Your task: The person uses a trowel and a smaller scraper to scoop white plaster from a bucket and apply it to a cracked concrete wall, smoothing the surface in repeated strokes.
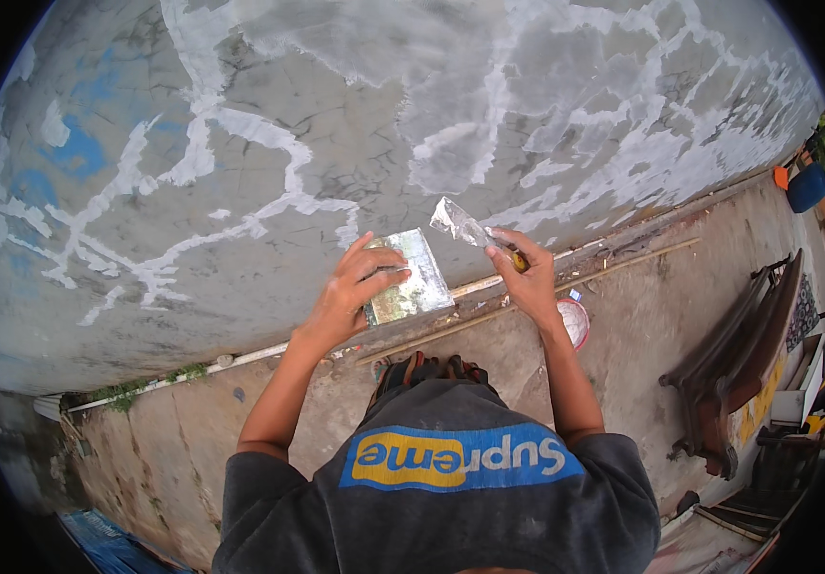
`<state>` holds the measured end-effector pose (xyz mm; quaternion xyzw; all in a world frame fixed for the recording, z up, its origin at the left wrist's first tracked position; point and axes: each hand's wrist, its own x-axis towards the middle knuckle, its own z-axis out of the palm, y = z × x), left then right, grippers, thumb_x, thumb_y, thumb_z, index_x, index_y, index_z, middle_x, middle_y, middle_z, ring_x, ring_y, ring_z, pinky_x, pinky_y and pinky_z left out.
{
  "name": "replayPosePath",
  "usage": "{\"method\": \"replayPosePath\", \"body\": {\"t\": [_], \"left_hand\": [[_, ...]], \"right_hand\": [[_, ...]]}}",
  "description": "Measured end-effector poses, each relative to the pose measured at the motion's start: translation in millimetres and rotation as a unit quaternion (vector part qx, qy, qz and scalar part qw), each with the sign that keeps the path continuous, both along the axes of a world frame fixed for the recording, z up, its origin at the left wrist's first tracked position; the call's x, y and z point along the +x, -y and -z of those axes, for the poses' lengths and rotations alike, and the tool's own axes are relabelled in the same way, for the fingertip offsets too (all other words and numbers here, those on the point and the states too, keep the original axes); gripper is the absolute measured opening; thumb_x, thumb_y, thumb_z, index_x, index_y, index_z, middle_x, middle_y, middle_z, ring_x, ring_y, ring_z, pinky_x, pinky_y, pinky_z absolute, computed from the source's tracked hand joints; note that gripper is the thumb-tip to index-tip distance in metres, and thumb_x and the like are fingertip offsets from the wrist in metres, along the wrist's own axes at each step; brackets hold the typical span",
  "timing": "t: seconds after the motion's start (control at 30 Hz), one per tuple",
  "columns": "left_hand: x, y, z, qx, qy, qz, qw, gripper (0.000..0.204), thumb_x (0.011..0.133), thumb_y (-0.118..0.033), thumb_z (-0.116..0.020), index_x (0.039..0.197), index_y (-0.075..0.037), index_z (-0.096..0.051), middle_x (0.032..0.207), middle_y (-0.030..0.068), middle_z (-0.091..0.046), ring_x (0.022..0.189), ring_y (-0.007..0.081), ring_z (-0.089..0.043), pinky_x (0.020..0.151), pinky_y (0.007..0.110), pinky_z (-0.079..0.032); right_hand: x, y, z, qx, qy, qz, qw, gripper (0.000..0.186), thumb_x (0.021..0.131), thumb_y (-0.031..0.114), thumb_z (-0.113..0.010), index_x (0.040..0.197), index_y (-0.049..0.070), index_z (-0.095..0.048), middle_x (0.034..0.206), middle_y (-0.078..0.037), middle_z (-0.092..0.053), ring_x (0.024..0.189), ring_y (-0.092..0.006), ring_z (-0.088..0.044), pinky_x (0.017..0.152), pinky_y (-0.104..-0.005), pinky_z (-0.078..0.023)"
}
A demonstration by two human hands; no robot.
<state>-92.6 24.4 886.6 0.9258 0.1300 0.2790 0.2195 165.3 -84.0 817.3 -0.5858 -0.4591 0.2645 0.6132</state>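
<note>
My left hand (347,292) is closed around a flat, shiny rectangular plate (424,275), its fingers bent over the near side. To its right, my right hand (527,277) grips a putty knife (470,231) by its yellow and dark handle. White putty coats the tip of the knife's blade, which points up and left toward the wall. Blade and plate are apart. Beyond both hands rises a grey wall (355,134) with many dark cracks. Irregular white putty streaks (207,120) run over the wall, and blue paint patches (78,145) show at its left.
A red-rimmed bucket (573,323) with white stuff inside stands behind my right wrist. A long thin pole (623,271) lies on the ground along the wall. Dark carved wooden furniture (733,373) stands at the right, with a blue barrel (807,189) farther off.
</note>
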Motion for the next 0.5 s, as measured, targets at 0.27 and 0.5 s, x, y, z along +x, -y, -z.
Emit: {"method": "replayPosePath", "body": {"t": [0.27, 0.5], "left_hand": [[-2.9, 5.7, -23.0, -0.03, -0.035, 0.065, 0.997, 0.053, 0.064, 0.012, -0.061, 0.112, -0.009, -0.068, 0.115, 0.0076, -0.064, 0.118, 0.0258, -0.059, 0.119, 0.055, -0.027], [-7.2, 1.6, -18.9, -0.05, -0.031, 0.073, 0.996, 0.055, 0.062, 0.012, -0.06, 0.112, -0.009, -0.069, 0.115, 0.0049, -0.065, 0.12, 0.0247, -0.058, 0.121, 0.055, -0.024]], "right_hand": [[12.9, -8.1, -4.6, -0.052, 0.049, -0.035, 0.997, 0.025, 0.089, 0.009, -0.072, 0.113, 0.002, -0.07, 0.083, 0.002, -0.064, 0.072, -0.0035, -0.049, 0.062, -0.0202, -0.04], [16.3, -12.3, -13.7, -0.041, 0.098, -0.053, 0.993, 0.025, 0.088, 0.009, -0.072, 0.112, 0.002, -0.07, 0.085, -0.001, -0.067, 0.075, -0.0049, -0.052, 0.065, -0.0219, -0.043]]}}
